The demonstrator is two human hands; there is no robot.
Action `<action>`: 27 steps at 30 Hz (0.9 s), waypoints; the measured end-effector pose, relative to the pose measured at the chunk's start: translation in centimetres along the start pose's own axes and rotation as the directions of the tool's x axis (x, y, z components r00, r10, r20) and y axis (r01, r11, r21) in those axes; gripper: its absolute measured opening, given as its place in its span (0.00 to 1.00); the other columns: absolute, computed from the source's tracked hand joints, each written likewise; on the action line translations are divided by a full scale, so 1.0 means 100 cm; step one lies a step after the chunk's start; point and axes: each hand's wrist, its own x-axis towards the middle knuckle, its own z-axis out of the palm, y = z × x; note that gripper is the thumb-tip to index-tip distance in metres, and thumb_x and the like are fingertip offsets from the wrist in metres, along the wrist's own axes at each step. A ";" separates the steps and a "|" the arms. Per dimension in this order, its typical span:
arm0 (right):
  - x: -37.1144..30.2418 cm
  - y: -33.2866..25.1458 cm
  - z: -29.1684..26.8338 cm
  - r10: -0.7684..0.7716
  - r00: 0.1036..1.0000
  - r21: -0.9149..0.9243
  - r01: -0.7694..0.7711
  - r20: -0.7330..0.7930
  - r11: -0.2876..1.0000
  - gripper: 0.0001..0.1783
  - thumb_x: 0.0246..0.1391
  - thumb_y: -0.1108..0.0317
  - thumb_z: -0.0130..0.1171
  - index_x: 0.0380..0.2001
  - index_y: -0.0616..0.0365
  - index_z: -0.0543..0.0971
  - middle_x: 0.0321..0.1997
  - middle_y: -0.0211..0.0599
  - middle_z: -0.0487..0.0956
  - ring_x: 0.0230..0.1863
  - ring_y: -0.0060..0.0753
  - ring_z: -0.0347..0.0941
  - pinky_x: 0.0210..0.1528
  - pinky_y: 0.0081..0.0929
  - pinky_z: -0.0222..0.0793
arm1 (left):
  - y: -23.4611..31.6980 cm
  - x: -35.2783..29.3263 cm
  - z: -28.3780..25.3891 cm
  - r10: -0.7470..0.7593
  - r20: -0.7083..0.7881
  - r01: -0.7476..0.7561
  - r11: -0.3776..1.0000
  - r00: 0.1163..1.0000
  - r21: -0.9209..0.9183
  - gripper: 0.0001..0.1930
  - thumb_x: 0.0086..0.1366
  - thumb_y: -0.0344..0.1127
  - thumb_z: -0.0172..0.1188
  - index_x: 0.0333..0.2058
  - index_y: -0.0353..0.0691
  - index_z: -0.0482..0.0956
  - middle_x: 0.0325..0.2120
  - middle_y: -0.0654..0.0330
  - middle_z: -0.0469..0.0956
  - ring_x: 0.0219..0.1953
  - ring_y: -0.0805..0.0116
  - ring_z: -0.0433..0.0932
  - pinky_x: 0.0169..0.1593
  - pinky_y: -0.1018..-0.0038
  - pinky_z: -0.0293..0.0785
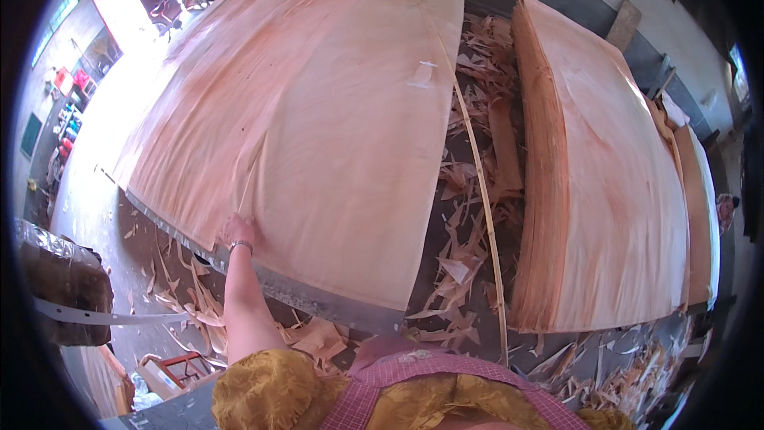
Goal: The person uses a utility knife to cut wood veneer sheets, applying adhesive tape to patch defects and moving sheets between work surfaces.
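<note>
My left hand (239,231), with a bracelet at the wrist, is at the near side of a broad stack of thin wood veneer. Its fingers are closed on the edge of a pale veneer sheet (342,159), where a narrow raised fold runs away from the hand. Left of that fold lies a redder veneer sheet (199,119). A long thin bamboo stick (481,183) crosses the right side of the pale sheet and reaches down toward my body. My right hand is not in the picture; only a bit of mustard sleeve (603,419) shows at the lower right.
A second thick veneer stack (613,191) stands to the right. Torn veneer scraps (458,271) fill the gap between the stacks, and more litter the floor near me. At the left are a dark block (68,287) with a pale strap and a red-framed item (185,368).
</note>
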 end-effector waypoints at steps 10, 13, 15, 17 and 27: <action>0.002 -0.029 0.094 0.060 0.998 0.496 -0.069 0.034 0.865 0.14 0.61 0.67 0.59 0.48 0.59 0.74 0.26 0.33 0.77 0.25 0.23 0.70 0.29 0.23 0.67 | 0.119 -0.091 -0.087 0.476 -0.214 -0.513 0.840 0.853 -0.176 0.12 0.54 0.41 0.57 0.32 0.40 0.81 0.33 0.47 0.81 0.39 0.47 0.80 0.41 0.55 0.75; -0.007 -0.019 0.103 0.023 0.999 0.521 -0.038 0.035 0.853 0.17 0.62 0.66 0.58 0.52 0.57 0.73 0.25 0.33 0.76 0.22 0.23 0.70 0.26 0.23 0.66 | 0.200 -0.159 -0.115 0.613 -0.166 -0.632 0.713 0.772 -0.304 0.12 0.54 0.41 0.57 0.30 0.38 0.81 0.31 0.45 0.80 0.38 0.48 0.80 0.39 0.54 0.74; -0.007 -0.036 0.102 0.058 0.994 0.553 -0.100 0.094 0.827 0.18 0.63 0.64 0.57 0.54 0.57 0.72 0.24 0.33 0.76 0.21 0.23 0.70 0.24 0.24 0.66 | 0.259 -0.197 -0.106 0.751 -0.190 -0.765 0.569 0.633 -0.300 0.13 0.54 0.41 0.57 0.29 0.36 0.80 0.28 0.45 0.80 0.36 0.47 0.80 0.40 0.54 0.73; 0.002 -0.047 0.104 0.112 0.976 0.518 -0.194 0.185 0.833 0.20 0.65 0.60 0.54 0.55 0.58 0.71 0.22 0.34 0.74 0.18 0.22 0.68 0.22 0.25 0.65 | 0.320 -0.246 -0.094 0.872 -0.147 -0.863 0.413 0.466 -0.289 0.12 0.55 0.39 0.55 0.28 0.34 0.78 0.30 0.45 0.80 0.34 0.46 0.79 0.40 0.53 0.74; 0.062 -0.048 0.139 -0.149 0.989 0.384 0.147 -0.025 0.912 0.28 0.63 0.67 0.52 0.65 0.54 0.64 0.43 0.48 0.82 0.42 0.42 0.81 0.46 0.35 0.74 | 0.449 -0.384 0.037 0.975 0.035 -0.955 0.220 0.218 -0.198 0.14 0.53 0.38 0.59 0.35 0.35 0.83 0.38 0.45 0.80 0.44 0.49 0.80 0.47 0.57 0.77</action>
